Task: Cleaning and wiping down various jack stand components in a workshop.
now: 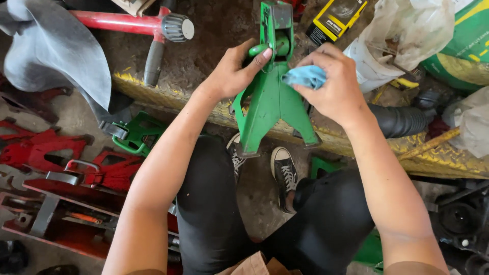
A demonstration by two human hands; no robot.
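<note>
Two hands working on a green jack stand with a blue cloth.

The left hand [232, 71] is curled around the handle at the top of the green jack stand [272, 97], thumb laid over it; the right hand [333, 84] pinches a blue cloth [305, 76] against the stand's side. The stand rests upright on a yellow-edged metal ledge [438, 160] above the person's black sneakers [285, 173]. Red jack stands [46, 147] lie to the left, a black hose [402, 121] to the right.

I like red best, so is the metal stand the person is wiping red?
No, the stand is green; the right hand presses a blue cloth on it while the left hand steadies it.
</note>
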